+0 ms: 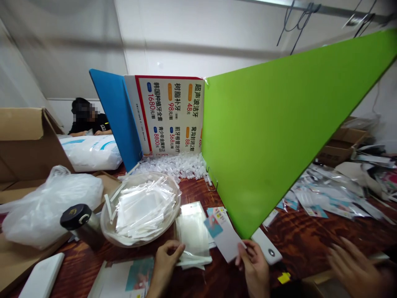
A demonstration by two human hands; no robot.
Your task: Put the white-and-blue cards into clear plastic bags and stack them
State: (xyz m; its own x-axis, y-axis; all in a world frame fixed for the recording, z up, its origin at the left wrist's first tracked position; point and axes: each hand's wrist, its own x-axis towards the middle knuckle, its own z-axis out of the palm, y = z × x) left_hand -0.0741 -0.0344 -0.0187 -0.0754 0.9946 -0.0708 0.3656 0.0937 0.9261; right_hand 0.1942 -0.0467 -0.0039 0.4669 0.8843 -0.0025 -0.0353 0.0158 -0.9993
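Note:
My left hand [164,260] pinches the near edge of a stack of clear plastic sleeves [192,231] lying on the dark wooden table [297,244]. My right hand [254,265] holds a small printed card [221,236] by its lower corner, tilted just right of the sleeves. More cards [218,213] lie beyond it. A clear bowl [107,225] full of white peel-off strips sits to the left of the sleeves.
A green divider board [273,136] stands to the right, with a blue board [116,116] and a printed price sign [170,116] behind. A black-lidded flask [82,223], plastic bag [46,203], cardboard box [25,140] stand left. Another person's hand [353,269] reaches in at right.

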